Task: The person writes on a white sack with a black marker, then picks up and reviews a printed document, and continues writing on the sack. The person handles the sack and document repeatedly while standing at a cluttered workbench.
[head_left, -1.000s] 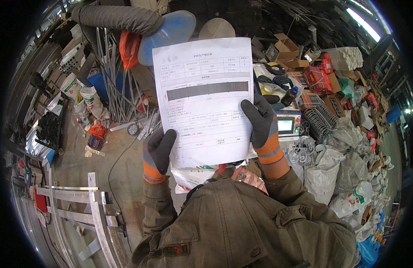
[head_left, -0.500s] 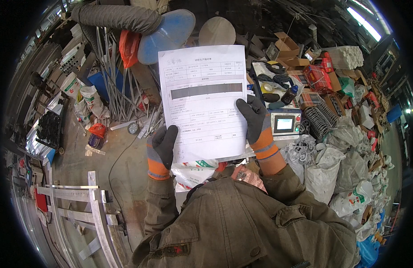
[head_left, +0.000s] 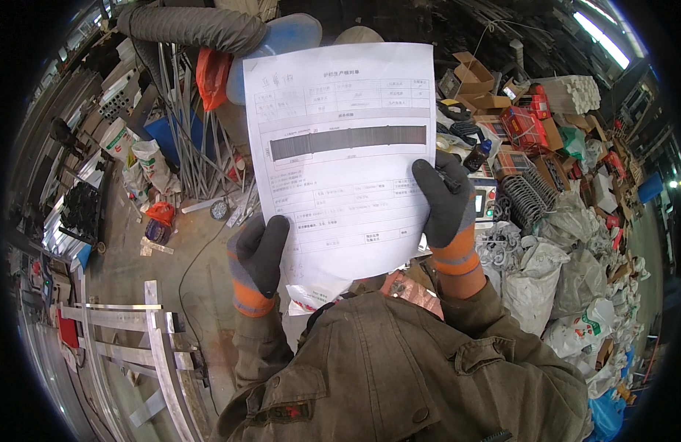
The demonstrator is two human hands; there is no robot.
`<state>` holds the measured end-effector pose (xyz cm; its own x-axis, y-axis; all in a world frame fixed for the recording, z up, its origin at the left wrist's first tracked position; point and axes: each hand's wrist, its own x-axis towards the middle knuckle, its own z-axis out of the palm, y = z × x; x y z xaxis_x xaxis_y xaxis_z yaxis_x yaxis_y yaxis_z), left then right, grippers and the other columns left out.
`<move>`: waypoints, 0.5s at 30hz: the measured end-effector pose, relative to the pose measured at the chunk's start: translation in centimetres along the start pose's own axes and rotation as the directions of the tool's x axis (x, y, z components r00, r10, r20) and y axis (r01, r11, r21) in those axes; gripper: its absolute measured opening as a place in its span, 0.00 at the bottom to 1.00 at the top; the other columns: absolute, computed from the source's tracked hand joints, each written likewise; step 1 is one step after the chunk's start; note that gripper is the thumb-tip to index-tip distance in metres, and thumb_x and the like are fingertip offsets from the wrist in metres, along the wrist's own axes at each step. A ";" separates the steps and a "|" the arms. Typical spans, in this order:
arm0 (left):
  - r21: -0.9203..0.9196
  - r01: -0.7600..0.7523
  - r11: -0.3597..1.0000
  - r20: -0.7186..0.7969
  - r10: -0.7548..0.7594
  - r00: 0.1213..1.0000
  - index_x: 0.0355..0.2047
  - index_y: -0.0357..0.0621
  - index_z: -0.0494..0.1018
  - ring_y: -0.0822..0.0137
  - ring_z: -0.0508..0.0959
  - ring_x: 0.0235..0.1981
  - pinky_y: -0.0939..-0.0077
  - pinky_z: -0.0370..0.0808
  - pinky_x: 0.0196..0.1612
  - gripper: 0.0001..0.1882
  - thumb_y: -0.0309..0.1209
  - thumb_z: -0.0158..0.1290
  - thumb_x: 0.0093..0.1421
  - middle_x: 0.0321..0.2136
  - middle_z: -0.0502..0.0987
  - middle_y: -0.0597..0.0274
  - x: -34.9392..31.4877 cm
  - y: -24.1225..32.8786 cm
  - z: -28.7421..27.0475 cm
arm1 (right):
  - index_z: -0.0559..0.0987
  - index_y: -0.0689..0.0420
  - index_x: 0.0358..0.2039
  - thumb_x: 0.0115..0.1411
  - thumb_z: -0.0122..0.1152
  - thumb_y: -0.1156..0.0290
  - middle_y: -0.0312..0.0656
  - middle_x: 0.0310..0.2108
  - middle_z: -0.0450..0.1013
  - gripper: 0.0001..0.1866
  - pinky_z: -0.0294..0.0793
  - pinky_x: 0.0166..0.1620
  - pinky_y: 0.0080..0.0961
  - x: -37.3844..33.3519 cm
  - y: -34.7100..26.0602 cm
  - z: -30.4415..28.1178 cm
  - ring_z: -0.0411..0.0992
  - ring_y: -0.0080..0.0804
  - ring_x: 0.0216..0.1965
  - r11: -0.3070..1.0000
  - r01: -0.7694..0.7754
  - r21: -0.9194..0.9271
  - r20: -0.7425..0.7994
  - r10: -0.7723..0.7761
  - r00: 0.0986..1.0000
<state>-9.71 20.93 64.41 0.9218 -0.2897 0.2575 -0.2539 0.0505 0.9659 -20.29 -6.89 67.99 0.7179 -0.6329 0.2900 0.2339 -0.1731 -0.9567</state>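
Long metal strips (head_left: 200, 173) bunched below a fat grey hose (head_left: 193, 31), a silvery metal frame (head_left: 162, 346) well below the hose, and coiled springs (head_left: 528, 195), cardboard boxes (head_left: 473, 74) and bulging pale sacks (head_left: 532, 287) heaped well to the hose's right mark this cluttered place as a metal workshop.

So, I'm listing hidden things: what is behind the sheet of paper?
Behind the paper, parts of a blue disc and a greyish disc show above its edge, part of a white bag below. Whatever its middle covers cannot be seen.
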 end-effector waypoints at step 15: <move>0.078 -0.097 0.992 -0.004 0.098 0.995 0.45 0.28 0.87 0.72 0.80 0.31 0.69 0.76 0.34 0.11 0.25 0.60 0.70 0.30 0.86 0.60 -2.6 5.4 -0.8 | 0.86 0.66 0.54 0.74 0.69 0.65 0.44 0.42 0.87 0.17 0.81 0.46 0.28 -1.3 -4.2 -1.4 0.83 0.27 0.41 0.998 0.005 0.055 -0.016 -0.005 1.000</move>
<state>-13.27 22.71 68.94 0.8937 -0.2798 0.3506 -0.3643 0.0034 0.9313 -23.12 -6.35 71.58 0.7064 -0.6439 0.2940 0.2737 -0.1345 -0.9523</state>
